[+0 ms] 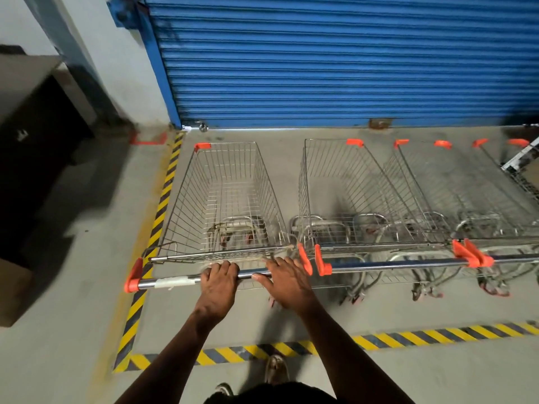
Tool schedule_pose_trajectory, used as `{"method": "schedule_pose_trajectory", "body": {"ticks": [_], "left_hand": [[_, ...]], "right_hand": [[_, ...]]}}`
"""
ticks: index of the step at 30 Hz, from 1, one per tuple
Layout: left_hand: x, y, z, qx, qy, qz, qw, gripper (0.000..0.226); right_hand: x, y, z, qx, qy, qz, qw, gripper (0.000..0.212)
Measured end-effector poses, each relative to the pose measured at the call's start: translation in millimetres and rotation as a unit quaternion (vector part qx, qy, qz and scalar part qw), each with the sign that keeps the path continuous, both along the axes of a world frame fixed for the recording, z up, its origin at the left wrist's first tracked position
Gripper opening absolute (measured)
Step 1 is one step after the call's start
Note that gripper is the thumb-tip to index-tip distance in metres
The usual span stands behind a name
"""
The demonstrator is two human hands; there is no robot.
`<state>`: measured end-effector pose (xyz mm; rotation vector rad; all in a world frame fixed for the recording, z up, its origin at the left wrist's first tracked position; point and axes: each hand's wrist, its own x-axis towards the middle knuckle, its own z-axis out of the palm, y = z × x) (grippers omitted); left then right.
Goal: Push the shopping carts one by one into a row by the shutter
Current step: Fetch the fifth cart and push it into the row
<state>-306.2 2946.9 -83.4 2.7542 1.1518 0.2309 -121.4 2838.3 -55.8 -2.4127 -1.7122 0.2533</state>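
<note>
A wire shopping cart [224, 199] stands at the left end of a row, its far end pointing at the closed blue shutter [335, 59] and its left side just beside the yellow-and-black floor tape [163, 196]. Its chrome handle bar [175, 281] runs across the near side, capped at each end by an orange plastic piece. The left hand [219, 284] grips this bar near its middle, the fingers curled over the top and far side of the bar with the palm on the near side. The right hand [287, 282] rests on the same bar further right, close to the right orange cap; its fingers lie fairly straight over the bar toward the basket and the thumb stretches left along the bar, so it presses rather than wraps. Just to the right, a second cart [355, 193] stands parallel, with more carts [466, 193] beyond it, their handles roughly in line. A dark cabinet [38, 135] sits at the far left by the wall.
</note>
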Motion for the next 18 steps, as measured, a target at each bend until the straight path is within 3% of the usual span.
{"method": "schedule_pose_trajectory", "body": {"ticks": [10,18], "left_hand": [[4,3,5,-0.036,0.007,-0.023,0.999,0.017],[-5,3,19,-0.099,-0.016,-0.041,0.994,0.046]], "right_hand": [[-12,-9,17,0.022,-0.014,-0.02,0.999,0.067],[-15,-11,16,0.014,-0.008,-0.04,0.999,0.066]]}}
